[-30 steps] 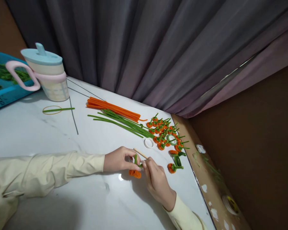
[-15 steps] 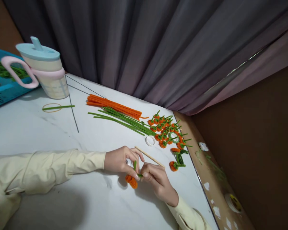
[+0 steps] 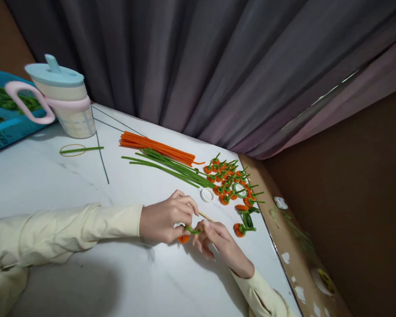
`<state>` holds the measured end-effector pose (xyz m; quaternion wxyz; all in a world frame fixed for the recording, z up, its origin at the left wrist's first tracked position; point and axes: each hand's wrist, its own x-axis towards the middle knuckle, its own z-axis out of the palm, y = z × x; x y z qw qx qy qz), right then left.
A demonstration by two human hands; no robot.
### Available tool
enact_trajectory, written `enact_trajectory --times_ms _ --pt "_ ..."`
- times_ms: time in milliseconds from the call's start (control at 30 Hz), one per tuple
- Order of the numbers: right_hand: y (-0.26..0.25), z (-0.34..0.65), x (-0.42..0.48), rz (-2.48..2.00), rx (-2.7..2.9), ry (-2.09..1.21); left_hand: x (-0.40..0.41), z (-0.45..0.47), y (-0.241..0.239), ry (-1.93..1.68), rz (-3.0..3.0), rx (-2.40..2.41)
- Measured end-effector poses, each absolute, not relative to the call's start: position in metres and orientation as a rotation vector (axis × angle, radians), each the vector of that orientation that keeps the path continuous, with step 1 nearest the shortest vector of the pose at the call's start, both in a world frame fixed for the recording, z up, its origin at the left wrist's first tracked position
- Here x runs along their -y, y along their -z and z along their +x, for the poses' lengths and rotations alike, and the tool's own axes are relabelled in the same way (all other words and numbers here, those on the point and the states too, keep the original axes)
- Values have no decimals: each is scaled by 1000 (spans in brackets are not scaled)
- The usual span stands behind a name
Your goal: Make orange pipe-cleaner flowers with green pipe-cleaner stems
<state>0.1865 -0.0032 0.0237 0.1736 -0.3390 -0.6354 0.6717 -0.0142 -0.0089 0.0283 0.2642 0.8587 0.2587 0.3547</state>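
My left hand (image 3: 168,216) is closed around a small orange chenille-stem pumpkin (image 3: 184,239), whose lower part shows below the fingers. A green chenille stem (image 3: 193,230) sticks out from it to the right. My right hand (image 3: 223,243) pinches that stem near its free end with thumb and forefinger, the other fingers loosely curled. Behind both hands lies a thin wooden stick (image 3: 206,216), partly covered by them. Several finished orange pumpkins with green stalks (image 3: 224,199) are grouped at the right of the white table (image 3: 145,281).
Orange chenille stems (image 3: 155,146) and green ones (image 3: 171,167) lie in bundles toward the curtain (image 3: 171,66). A white ring (image 3: 207,195) and a green tape roll (image 3: 239,190) are near the pumpkins. At left stand a lidded cup (image 3: 74,116) and a blue basket (image 3: 16,132).
My left hand has turned over the pumpkin, hiding more of it and raising it slightly. My right hand has shifted a little right, its lower fingers loosened.
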Motion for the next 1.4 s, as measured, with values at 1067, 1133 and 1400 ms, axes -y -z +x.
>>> enact_trajectory --times_ms 1067,1133,1400 --pt "-15 190 12 -831 2518 -690 -16 -31 -29 -422 1682 -706" --pt "-14 191 13 -781 2568 -562 -18 -29 -23 -434 1497 -662" --pt "-14 191 7 -1013 2429 -876 2 -3 1 -578 1273 -865"
